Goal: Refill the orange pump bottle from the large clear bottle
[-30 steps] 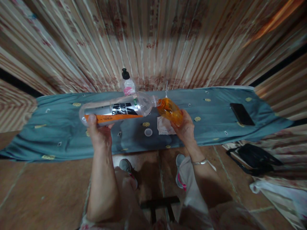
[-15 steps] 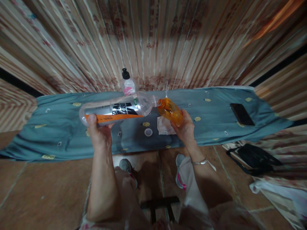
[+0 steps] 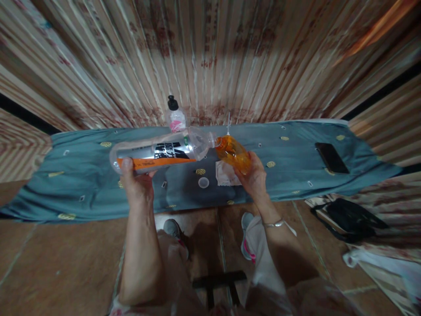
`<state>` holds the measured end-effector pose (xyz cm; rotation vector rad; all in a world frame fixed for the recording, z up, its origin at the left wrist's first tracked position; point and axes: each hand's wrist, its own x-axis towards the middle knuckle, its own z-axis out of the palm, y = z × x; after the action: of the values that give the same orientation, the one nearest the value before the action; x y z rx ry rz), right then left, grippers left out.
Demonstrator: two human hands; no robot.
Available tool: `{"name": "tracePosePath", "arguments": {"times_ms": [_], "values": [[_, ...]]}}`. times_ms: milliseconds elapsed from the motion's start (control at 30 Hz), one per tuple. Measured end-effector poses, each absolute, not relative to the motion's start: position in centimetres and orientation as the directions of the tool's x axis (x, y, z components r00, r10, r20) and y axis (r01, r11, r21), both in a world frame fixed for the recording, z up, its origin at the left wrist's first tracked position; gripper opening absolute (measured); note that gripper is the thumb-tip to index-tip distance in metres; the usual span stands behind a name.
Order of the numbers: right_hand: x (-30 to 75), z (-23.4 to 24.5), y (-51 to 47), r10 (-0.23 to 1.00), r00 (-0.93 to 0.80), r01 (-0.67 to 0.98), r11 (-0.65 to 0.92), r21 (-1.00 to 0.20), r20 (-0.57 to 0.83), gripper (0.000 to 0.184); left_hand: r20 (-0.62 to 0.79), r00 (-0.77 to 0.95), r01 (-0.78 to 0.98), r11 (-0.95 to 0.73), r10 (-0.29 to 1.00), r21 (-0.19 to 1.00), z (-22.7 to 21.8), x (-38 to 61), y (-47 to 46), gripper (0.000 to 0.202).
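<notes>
My left hand point(image 3: 138, 184) is closed round the lower end of a large clear plastic bottle point(image 3: 194, 153) with a silver, black and orange label. That bottle lies nearly level in the air, its open neck pointing right. Its mouth meets the mouth of a smaller orange see-through bottle point(image 3: 232, 152), which my right hand point(image 3: 254, 175) grips by its base, tilted with the neck up and to the left. Whether liquid passes between the two necks I cannot tell. Below them on the cloth are a small round whitish cap point(image 3: 203, 182) and a folded pale cloth point(image 3: 224, 174).
A clear bottle with a black top point(image 3: 173, 109) stands at the back of the cloth-covered table point(image 3: 82, 175). Behind the orange bottle rises a thin clear pump tube point(image 3: 229, 123). A black phone point(image 3: 331, 158) lies at the right. On the floor at right sits a black bag point(image 3: 351, 217).
Almost nothing differs. Both hands hold the bottles mouth to mouth in nearly the same place, with only a very slight shift of the view.
</notes>
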<state>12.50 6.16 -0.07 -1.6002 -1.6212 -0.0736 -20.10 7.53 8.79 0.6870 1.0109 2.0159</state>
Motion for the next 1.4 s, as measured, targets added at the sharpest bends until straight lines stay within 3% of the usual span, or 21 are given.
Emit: {"name": "tracePosePath", "arguments": {"times_ms": [967,1200,1400], "values": [[12.34,0.15,6.19,0.815,0.166,0.848,0.170,-0.502,0.556,0.066,0.075,-0.581,-0.386,-0.355,0.810,0.852,9.04,-20.12,7.56,0.062],[12.18,0.23,6.13,0.813,0.187,0.843,0.156,-0.514,0.552,0.068,0.102,-0.533,-0.367,-0.338,0.840,0.866,8.33,-20.83,7.63,0.050],[12.33,0.02,6.09,0.808,0.175,0.848,0.167,-0.504,0.563,0.070,0.119,-0.528,-0.355,-0.345,0.841,0.869,8.51,-20.72,7.48,0.050]]}}
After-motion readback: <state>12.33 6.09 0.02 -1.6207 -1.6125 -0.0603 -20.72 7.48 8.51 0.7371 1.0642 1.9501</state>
